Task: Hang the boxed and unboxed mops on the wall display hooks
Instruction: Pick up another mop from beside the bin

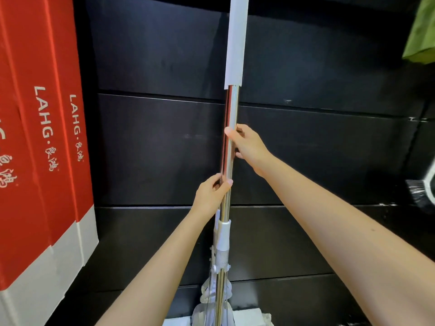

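Head view shows the unboxed mop with a shiny chrome pole and white foam grip sleeve (229, 142) held upright against the black slatted wall panel (153, 149). Left hand (213, 192) pinches the pole low; right hand (247, 147) wraps it higher. Red-and-white boxed mops (44, 161) already hang at left. No hook is visible, so whether this mop is seated cannot be told.

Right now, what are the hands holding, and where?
Both hands, left below right, grip the unboxed mop's shiny steel pole at mid-shaft.
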A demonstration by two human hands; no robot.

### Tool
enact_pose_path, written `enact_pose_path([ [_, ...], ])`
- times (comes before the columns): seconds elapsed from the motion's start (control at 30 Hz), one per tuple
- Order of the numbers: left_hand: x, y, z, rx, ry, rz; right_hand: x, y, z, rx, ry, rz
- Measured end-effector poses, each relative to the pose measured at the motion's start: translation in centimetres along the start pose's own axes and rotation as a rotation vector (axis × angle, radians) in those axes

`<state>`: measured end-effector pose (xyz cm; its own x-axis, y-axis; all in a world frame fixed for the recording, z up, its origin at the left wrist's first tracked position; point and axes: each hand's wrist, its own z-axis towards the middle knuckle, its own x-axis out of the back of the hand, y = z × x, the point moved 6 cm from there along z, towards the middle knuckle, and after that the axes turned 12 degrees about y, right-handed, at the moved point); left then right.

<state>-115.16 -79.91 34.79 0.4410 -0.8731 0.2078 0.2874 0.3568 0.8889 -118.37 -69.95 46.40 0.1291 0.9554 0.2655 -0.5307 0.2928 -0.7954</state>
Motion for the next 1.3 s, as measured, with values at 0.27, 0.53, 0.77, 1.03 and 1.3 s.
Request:
enact_pose_path([
  [0.27,3.1,2.6,-2.7,-0.057,0.186,0.335,8.5,8.1,-8.9,-0.030,-0.071,-0.342],
  [0.53,-10.2,8.6,-17.4,-0.607,-0.057,0.680,28.1,14.2,-27.8,-0.121,0.028,-0.814],
  [0.77,-30.9,13.3,-41.6,-0.844,-0.738,0.465,47.9,16.3,-52.5,-0.477,0.141,-1.163],
  [1.03,-44.0,18.6,-68.3,-1.051,-1.212,0.281,61.6,14.2,-79.3,-1.024,0.424,-1.197],
  [1.3,-52.0,19.6,-78.6,-1.065,-1.411,0.280,68.7,14.9,-88.7,-1.206,0.552,-1.180],
])
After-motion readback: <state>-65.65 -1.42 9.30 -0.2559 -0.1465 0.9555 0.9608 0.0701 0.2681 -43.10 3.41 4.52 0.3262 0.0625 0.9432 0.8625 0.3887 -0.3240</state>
